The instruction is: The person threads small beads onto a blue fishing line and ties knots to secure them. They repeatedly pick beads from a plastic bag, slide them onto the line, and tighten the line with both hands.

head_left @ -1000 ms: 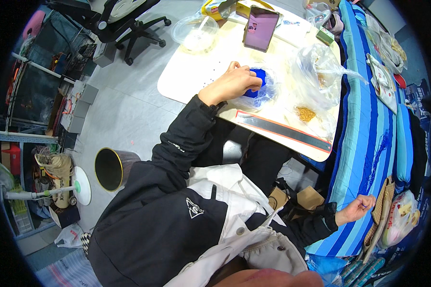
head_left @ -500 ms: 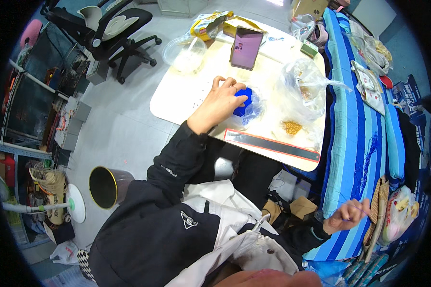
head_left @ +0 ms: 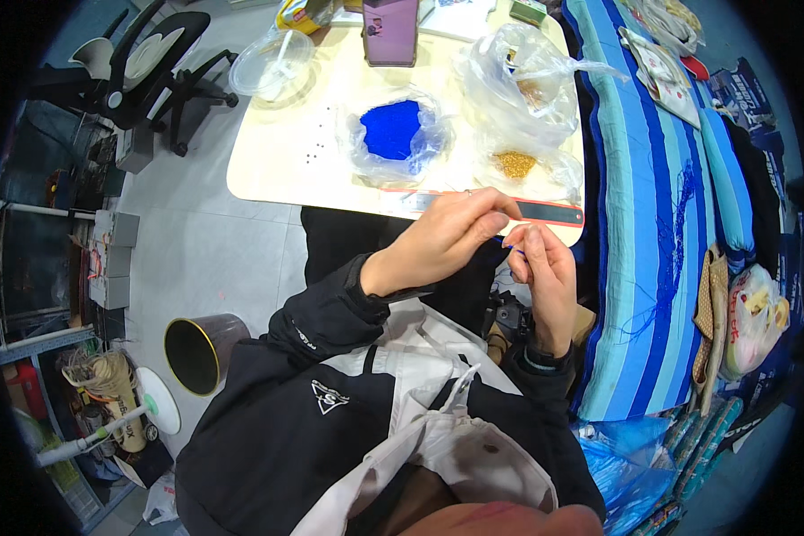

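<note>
My left hand [head_left: 442, 237] and right hand [head_left: 545, 281] meet fingertip to fingertip in front of the table's near edge. My right thumb and forefinger pinch a tiny blue piece [head_left: 513, 247]; it is too small for me to make out its shape. My left fingers are bent close together beside it, and I cannot tell whether they grip anything, since the fingertips hide one another. From this view my left hand covers part of a dark, red-edged strip [head_left: 552, 213] along that edge.

Beyond, on the table [head_left: 330, 67], an open clear bag [head_left: 353, 152] holds a heap of small blue grains [head_left: 390, 129], a little past my left hand. Golden grains [head_left: 515, 164] lie in clear plastic past my fingertips, near a larger, bulging translucent bag [head_left: 509, 89]. Farther off are a clear round tub [head_left: 272, 67] and a phone [head_left: 390, 34], its top cut off.
</note>
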A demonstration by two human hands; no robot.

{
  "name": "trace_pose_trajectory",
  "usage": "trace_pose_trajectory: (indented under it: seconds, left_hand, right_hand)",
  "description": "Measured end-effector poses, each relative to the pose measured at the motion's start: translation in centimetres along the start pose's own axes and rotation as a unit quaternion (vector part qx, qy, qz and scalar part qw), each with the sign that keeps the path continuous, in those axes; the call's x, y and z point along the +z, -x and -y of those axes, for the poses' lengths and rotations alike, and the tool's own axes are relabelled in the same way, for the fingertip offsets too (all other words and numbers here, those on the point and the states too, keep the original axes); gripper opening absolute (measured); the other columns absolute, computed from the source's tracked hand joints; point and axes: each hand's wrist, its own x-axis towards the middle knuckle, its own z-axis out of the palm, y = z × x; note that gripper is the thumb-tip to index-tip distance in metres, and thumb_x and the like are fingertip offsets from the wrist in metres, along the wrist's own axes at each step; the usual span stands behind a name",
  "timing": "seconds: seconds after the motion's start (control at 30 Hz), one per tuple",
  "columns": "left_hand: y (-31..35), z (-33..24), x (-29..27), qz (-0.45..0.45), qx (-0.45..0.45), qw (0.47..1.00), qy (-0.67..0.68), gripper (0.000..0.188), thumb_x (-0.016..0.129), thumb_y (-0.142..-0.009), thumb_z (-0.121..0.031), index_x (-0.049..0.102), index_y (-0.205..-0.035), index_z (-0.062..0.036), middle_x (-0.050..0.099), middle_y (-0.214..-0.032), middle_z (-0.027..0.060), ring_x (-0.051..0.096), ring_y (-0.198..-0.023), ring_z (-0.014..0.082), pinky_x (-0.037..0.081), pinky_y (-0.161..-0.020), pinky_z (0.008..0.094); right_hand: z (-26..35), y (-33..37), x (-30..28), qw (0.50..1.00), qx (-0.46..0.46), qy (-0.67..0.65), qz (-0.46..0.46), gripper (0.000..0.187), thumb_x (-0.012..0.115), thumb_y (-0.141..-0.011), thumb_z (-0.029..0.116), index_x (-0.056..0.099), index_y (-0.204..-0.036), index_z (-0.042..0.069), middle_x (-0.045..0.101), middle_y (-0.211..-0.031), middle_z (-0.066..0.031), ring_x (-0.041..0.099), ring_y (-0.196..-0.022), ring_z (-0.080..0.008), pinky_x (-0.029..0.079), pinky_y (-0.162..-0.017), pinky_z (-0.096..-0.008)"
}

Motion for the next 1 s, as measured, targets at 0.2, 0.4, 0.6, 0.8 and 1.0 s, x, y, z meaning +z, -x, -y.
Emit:
trace_pose_trajectory:
  seconds: [0.2,0.4,0.6,0.8,1.0]
  left_hand:
    - [0.4,0.3,-1.3,0.039,-0.025,0.999,-0.009,0.016,0.055,-0.092,-0.008,0.061,-0.103,0.0011,0.054,-0.078,0.0044,0.048,-0.066,0.0139,0.038,-0.061,0.026]
    - [0.5,0.9,-0.9,0.016,0.061,0.996,-0.058,0.008,0.07,-0.08,-0.004,0.067,-0.088,-0.0029,0.048,-0.073,0.0028,0.046,-0.065,0.0137,0.036,-0.058,0.0265]
    - [0.6,1.1,-0.7,0.013,0.076,0.995,-0.067,0.005,0.069,-0.08,-0.002,0.066,-0.083,-0.001,0.053,-0.076,0.0055,0.053,-0.07,0.0172,0.041,-0.063,0.0275]
    - [0.6,0.6,-0.5,-0.007,0.093,0.991,-0.093,0.006,0.066,-0.082,-0.002,0.061,-0.084,0.0004,0.053,-0.077,0.0077,0.055,-0.071,0.0213,0.043,-0.064,0.0289]
    - [0.6,0.1,-2.4,0.011,0.072,0.994,-0.08,0.005,0.062,-0.085,-0.003,0.058,-0.083,0.0,0.055,-0.078,0.0078,0.054,-0.072,0.0216,0.042,-0.065,0.0293]
  right_hand:
    - [0.0,0.0,0.1,1.0,-0.018,-0.014,0.007,0.013,0.047,-0.101,0.014,0.053,-0.099,0.002,0.047,-0.074,0.0026,0.038,-0.062,-0.0047,0.028,-0.056,-0.02]
    - [-0.1,0.1,0.1,1.0,-0.02,-0.021,0.006,0.007,0.05,-0.099,0.01,0.047,-0.104,0.005,0.045,-0.072,0.003,0.038,-0.062,-0.0048,0.027,-0.056,-0.0204]
    - [0.1,0.2,0.4,0.999,-0.016,-0.031,0.001,0.009,0.053,-0.098,0.009,0.049,-0.105,0.004,0.047,-0.072,0.0033,0.038,-0.063,-0.0021,0.027,-0.054,-0.0188]
    - [0.5,0.9,0.2,0.976,-0.033,0.214,-0.009,0.01,0.059,-0.094,0.01,0.061,-0.093,0.0,0.057,-0.075,0.0022,0.043,-0.063,-0.0008,0.031,-0.055,-0.0179]
    - [0.6,3.0,-6.8,0.957,-0.214,-0.088,-0.173,0.004,0.059,-0.094,0.013,0.058,-0.093,0.009,0.049,-0.067,0.0044,0.039,-0.056,-0.0045,0.031,-0.05,-0.0184]
